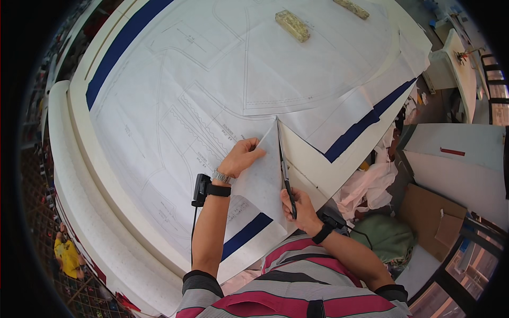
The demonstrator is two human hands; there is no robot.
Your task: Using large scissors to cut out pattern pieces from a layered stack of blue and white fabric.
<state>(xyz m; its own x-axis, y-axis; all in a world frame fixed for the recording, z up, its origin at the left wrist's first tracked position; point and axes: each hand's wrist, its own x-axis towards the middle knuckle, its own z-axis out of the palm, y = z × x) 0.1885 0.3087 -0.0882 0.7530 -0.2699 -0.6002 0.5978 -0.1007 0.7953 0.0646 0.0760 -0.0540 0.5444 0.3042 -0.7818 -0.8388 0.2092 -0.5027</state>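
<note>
Right hand (pixel 301 208) grips long black-handled scissors (pixel 284 168), blades slicing the large white paper pattern sheet (pixel 212 95) at frame centre. Left hand (pixel 243 157) fingers pinch the lifted flap; slack there could likely drag the cut off its line.

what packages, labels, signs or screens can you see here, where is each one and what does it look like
Cardboard box: right of the table, by the floor; flat, brown.
Red label: on the grey surface at right; small strip.
Printed pattern sheet: covering the table; large, white, thin lines and small markings.
No screens.
</note>
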